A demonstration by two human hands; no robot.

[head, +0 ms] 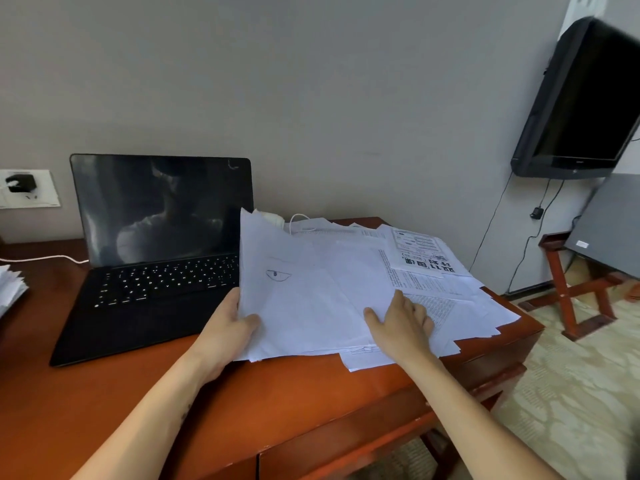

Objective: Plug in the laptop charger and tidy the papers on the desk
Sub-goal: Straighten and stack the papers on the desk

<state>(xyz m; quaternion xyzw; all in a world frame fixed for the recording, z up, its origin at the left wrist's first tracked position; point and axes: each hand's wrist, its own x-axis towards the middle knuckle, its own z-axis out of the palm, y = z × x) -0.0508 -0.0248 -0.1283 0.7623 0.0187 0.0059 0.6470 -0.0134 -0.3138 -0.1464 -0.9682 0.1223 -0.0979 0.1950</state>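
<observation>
A loose spread of white papers [311, 299] covers the right half of the wooden desk [277, 403]. My left hand [230, 323] grips the left edge of the top sheets, thumb on top, lifting them a little. My right hand [403, 322] lies flat on the papers with fingers spread. An open black laptop [156, 251] with a dark screen stands left of the papers. A white cable [45, 259] runs from its left side. A black plug [20, 183] sits in the white wall socket [41, 202]. Behind the papers lies a white charger brick [275, 220] with a cord.
More papers [10, 289] poke in at the desk's left edge. A black TV [581, 102] hangs on the wall at right, cables dangling below it. A wooden folding stand [575, 289] holding a grey panel stands on the patterned carpet [571, 393] right of the desk.
</observation>
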